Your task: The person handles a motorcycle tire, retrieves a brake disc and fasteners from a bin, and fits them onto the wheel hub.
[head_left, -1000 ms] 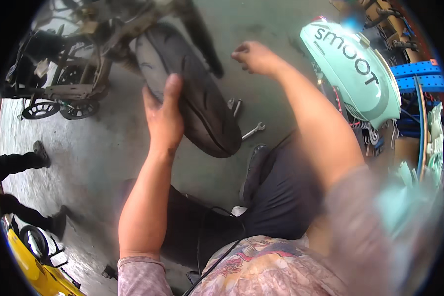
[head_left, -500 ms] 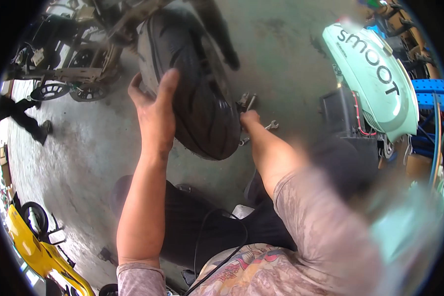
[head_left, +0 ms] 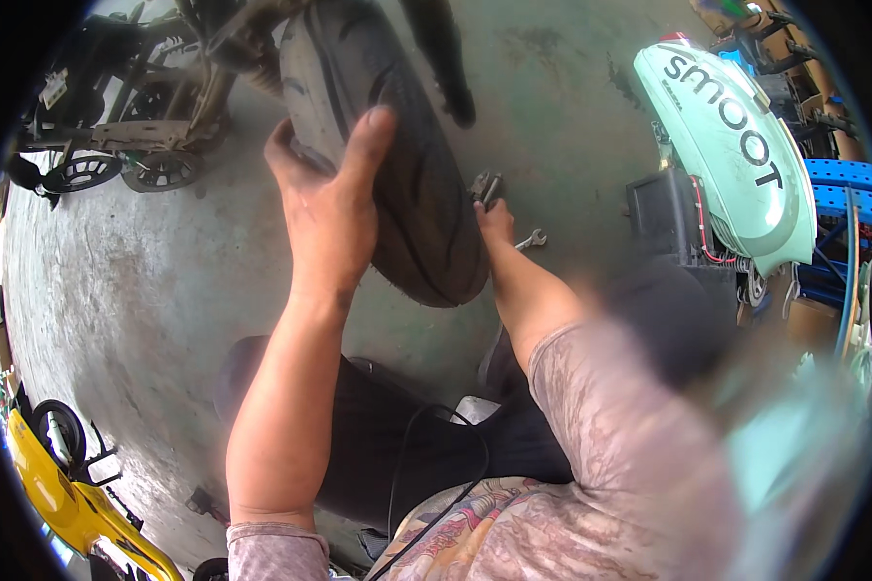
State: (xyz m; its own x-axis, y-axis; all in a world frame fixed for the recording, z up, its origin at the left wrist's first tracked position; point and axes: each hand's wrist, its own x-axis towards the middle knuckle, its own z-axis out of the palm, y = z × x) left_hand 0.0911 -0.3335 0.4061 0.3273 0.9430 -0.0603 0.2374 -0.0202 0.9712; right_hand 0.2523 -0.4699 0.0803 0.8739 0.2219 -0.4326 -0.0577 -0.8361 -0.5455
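A black motor-scooter tyre point(head_left: 412, 174) hangs in front of me, its grooved tread toward me. My left hand point(head_left: 331, 208) grips its left side, thumb laid over the tread and fingers round the sidewall, their tips partly hidden. Low on the tyre's right side is my right hand point(head_left: 496, 225), its fingers curled and mostly out of sight behind the rubber. A small metal part point(head_left: 487, 186) shows just beyond those fingers; whether I hold it cannot be made out. On the floor by my right wrist lies a wrench point(head_left: 533, 238), partly covered by the forearm.
A black arm-like bar point(head_left: 441, 63) runs down beside the tyre. Stripped scooter frames point(head_left: 155, 131) stand at the far left. To the right are a mint-green body panel point(head_left: 736, 145) and a black box point(head_left: 664, 215). A yellow scooter point(head_left: 63, 504) is at lower left.
My left hand has shifted right and slightly up, its thumb further over the tread. The tyre's lower end has moved slightly right. My right hand remains beside it.
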